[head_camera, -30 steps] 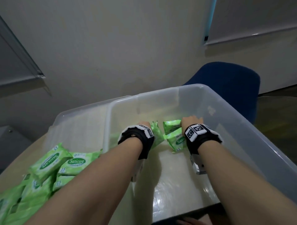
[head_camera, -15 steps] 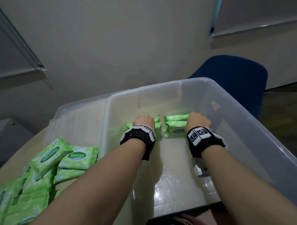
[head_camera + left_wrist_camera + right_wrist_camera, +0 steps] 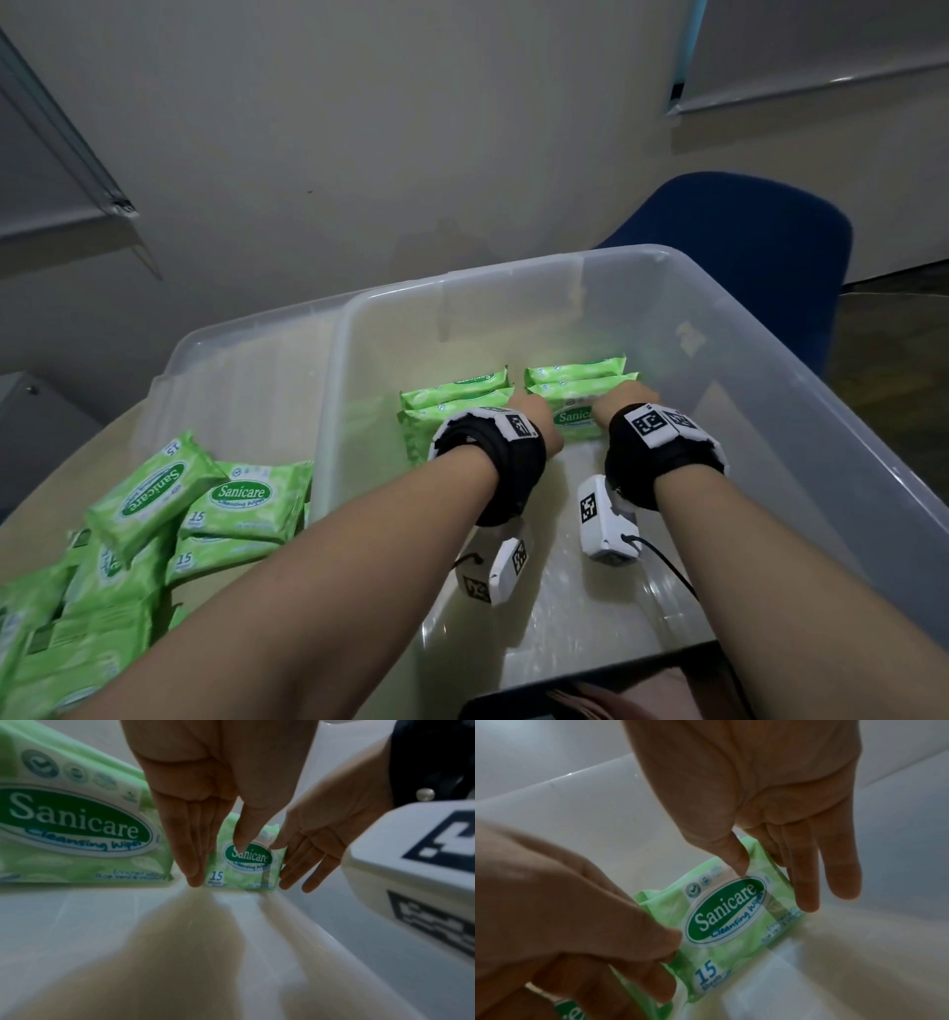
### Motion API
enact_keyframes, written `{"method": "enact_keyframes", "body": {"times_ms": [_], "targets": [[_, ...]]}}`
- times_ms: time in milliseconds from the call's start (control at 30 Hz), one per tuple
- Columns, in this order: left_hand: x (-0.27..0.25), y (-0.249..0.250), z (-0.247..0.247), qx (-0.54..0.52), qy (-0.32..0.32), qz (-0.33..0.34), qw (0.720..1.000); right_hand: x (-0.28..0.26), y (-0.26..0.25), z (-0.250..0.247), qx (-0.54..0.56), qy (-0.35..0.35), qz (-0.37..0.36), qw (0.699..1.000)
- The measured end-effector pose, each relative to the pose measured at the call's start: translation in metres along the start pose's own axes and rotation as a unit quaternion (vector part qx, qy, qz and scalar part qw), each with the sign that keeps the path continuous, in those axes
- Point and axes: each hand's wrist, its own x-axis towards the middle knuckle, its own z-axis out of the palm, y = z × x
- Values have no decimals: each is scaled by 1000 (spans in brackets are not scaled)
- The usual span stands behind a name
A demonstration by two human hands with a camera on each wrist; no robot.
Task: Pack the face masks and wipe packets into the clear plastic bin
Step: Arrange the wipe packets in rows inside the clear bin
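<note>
Barely begun: both hands (image 3: 544,421), fingers straight and together, square one stack (image 3: 577,395) inside the bin (image 3: 770,411); many packets (image 3: 154,514) remain left of it, no masks visible.

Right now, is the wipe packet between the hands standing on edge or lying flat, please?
On edge: the wipe packet stands upright on the bin floor, label facing the wrist camera.

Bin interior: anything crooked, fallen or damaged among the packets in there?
Nothing stands out. Two rows of wipe packets stand on edge at the far end of the clear bin, with both hands squaring up the right row. No tears or spills visible.
</note>
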Motion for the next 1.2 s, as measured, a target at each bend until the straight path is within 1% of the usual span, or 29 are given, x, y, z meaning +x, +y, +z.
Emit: {"method": "enact_keyframes", "body": {"times_ms": [67,167,267,333,400,467,567,633,733,800,900,967,1067,1133,1200], "targets": [[4,0,2,-18,-2,-13,1000,-1,-2,-2,-1,-4,0,1000],[5,-3,1,-15,-11,-18,1000,-4,-5,-8,-3,-14,-7,1000],[3,-7,-9,-24,-34,-2,999,-9,-5,-17,-16,-26,-16,999],[-4,-11,-24,-97,-38,3,995,-18,-6,-22,-25,-24,-36,999],[-13,-14,-44,-182,-55,-8,982,-30,-9,-31,-57,4,-70,996],[-28,-15,-68,-240,-58,-15,969,-48,-22,-46,-86,45,-90,991],[-57,-20,-108,-281,-33,7,959,-82,-54,-66,-89,90,-135,983],[-76,-31,-135,-280,14,20,960,-107,-76,-75,-95,122,-168,974],[-101,-62,-162,-254,76,18,964,-151,-109,-81,-91,161,-223,957],[-115,-90,-168,-247,88,5,965,-178,-131,-81,-80,168,-252,950],[-135,-136,-162,-247,95,-18,964,-216,-160,-71,-75,155,-283,943],[-144,-169,-150,-255,87,-45,962,-237,-177,-56,-76,138,-302,940],[-152,-214,-118,-236,41,-51,970,-259,-196,-22,-70,96,-325,938],[-154,-241,-95,-229,17,-52,972,-267,-204,5,-71,55,-333,939],[-156,-266,-71,-205,-7,-55,977,-267,-204,35,-24,8,-311,950]]}}
